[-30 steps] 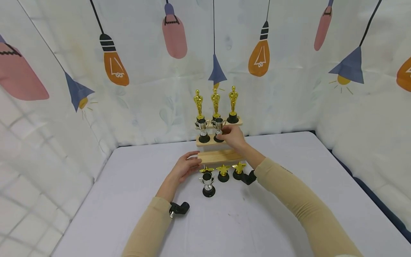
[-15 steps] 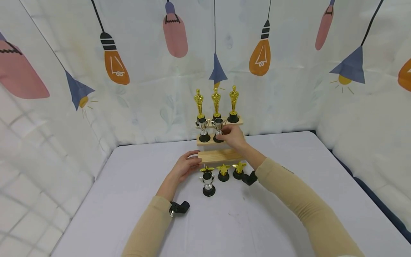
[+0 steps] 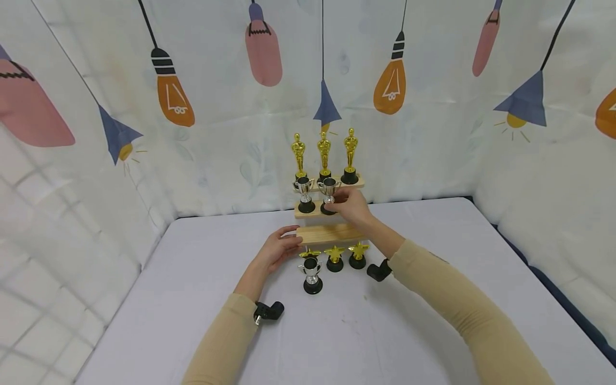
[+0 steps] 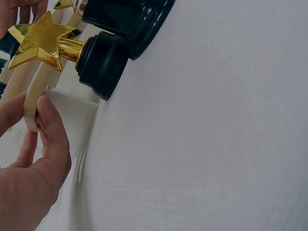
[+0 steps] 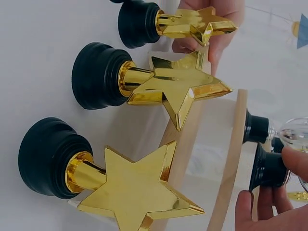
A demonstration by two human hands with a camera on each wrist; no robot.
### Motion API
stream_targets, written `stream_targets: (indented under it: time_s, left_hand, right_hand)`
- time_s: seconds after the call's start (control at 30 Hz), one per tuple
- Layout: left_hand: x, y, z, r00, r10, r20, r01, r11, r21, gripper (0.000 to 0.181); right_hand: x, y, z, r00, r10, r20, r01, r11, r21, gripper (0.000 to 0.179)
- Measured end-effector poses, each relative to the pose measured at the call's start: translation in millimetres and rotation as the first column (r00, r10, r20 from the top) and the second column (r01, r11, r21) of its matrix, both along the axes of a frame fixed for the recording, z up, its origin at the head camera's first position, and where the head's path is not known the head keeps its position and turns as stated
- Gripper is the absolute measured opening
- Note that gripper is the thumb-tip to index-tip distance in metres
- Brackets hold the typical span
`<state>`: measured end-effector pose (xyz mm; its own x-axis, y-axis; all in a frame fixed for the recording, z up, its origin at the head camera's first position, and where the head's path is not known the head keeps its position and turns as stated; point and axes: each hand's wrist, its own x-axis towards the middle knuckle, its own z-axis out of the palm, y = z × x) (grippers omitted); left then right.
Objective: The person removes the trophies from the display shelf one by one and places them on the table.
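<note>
A three-step wooden stand rises at the table's back. My left hand (image 3: 278,250) grips the left end of its lowest board (image 3: 329,234), with the thumb and fingers on either side of the board's end (image 4: 30,109) in the left wrist view. On the middle board (image 3: 308,210), my right hand (image 3: 355,207) pinches a small silver trophy cup (image 3: 329,185) by its black base (image 5: 270,169). A matching silver cup (image 3: 304,187) stands just left of it. Three gold figure trophies, including the right one (image 3: 350,152), stand upright on the top board (image 3: 357,184).
Three gold star trophies stand on the white table (image 3: 183,315) before the stand, the middle one (image 3: 335,256) and right one (image 3: 358,253) among them. Another silver cup (image 3: 312,274) stands in front of the left star. A patterned curtain (image 3: 216,133) hangs behind.
My right hand and forearm have shifted slightly right, and the silver cup it pinches has moved a touch the same way. My left hand stays on the lowest board.
</note>
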<state>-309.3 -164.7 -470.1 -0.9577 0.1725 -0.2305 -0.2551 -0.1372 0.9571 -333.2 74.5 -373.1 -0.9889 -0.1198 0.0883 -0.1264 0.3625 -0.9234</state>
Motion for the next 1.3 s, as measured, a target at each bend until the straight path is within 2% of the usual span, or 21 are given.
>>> stream_targets:
  time_s: [0.17, 0.37, 0.67, 0.97, 1.3]
  left_hand:
    - [0.1, 1.1, 1.1, 1.0, -0.004, 0.003, 0.004, 1.0, 0.001, 0.059]
    - [-0.5, 1.7, 0.7, 1.0, -0.007, 0.003, 0.006, 1.0, 0.008, 0.059]
    - [1.4, -0.5, -2.6, 1.0, 0.006, -0.007, -0.006, 1.0, 0.014, 0.058]
    - [-0.6, -0.4, -4.4, 1.0, 0.004, -0.003, -0.004, 1.0, 0.012, 0.058]
    - [-1.1, 1.3, -3.3, 1.0, -0.001, -0.017, 0.001, 1.0, 0.008, 0.058]
  right_hand:
    - [7.9, 4.2, 2.3, 1.0, 0.019, -0.006, -0.019, 1.0, 0.002, 0.032]
    - [18.0, 9.0, 4.9, 0.999, 0.022, 0.04, -0.022, 1.0, 0.013, 0.037]
    - [35.4, 13.1, 5.1, 0.995, 0.053, 0.084, -0.048, 0.997, -0.06, 0.038]
    - [51.7, 20.7, 2.8, 0.993, 0.083, 0.088, -0.075, 0.993, -0.093, 0.035]
    - [71.1, 27.6, 0.8, 0.987, 0.093, 0.132, -0.077, 0.99, -0.117, 0.036]
